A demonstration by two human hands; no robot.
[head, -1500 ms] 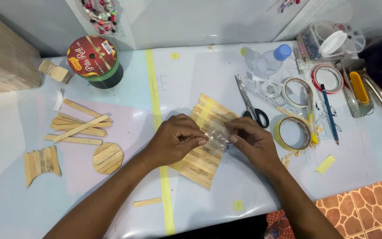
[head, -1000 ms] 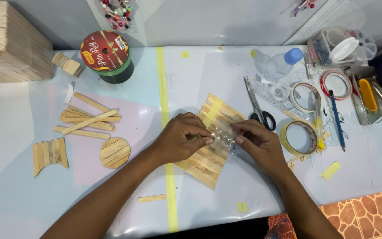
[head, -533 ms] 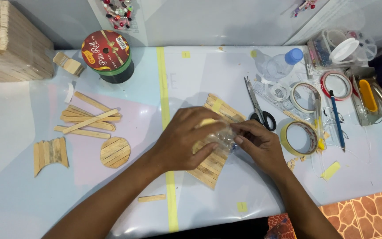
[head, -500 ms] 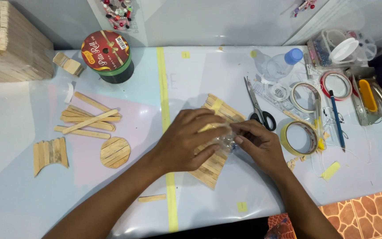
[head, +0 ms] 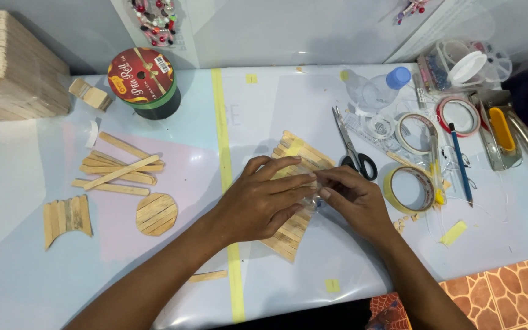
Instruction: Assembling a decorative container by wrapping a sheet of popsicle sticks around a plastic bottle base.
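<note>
Both hands work on a panel of craft sticks at the middle of the desk.

The left hand (head: 263,201) lies flat on the craft-stick panel (head: 297,157), fingers extended and spread, gripping nothing. The right hand (head: 351,198) has its fingers closed in a pinch on a piece of clear tape (head: 313,201) at the panel's right edge, just beside the left fingertips. A strip of yellow tape (head: 223,153) runs from the far edge of the desk (head: 276,104) to its near edge, passing under the left wrist. Scissors (head: 351,146) and a roll of tape (head: 408,188) lie to the right; loose craft sticks (head: 117,171) and a round stick disc (head: 156,214) lie toward the left edge.
</note>
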